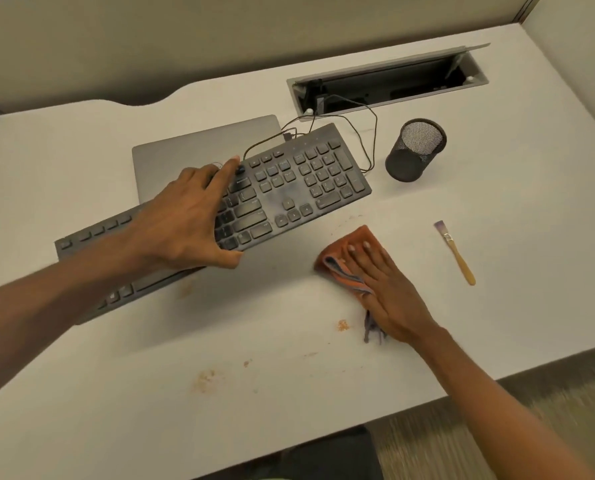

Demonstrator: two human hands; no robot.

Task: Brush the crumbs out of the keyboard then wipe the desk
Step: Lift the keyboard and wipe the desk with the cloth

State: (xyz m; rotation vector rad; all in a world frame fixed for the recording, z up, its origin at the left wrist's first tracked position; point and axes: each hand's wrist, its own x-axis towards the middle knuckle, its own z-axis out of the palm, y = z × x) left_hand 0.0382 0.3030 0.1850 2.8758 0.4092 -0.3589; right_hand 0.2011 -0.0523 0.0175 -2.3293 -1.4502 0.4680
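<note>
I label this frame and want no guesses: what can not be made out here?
Head view:
keyboard: many keys hidden by the left hand; key legends too small.
orange cloth: mostly under the right hand.
laptop: near edge behind the keyboard.
desk cable box: inside too dark.

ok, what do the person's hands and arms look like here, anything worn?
Bare hands, no gloves. The left hand and right hand show no watch or bracelet at the wrist. The left forearm and right forearm are bare to the frame edge, with no sleeves in view. The right hand's nails are short and plain. A pale glint by the left hand's fingers might be a ring; too blurred to tell.
</note>
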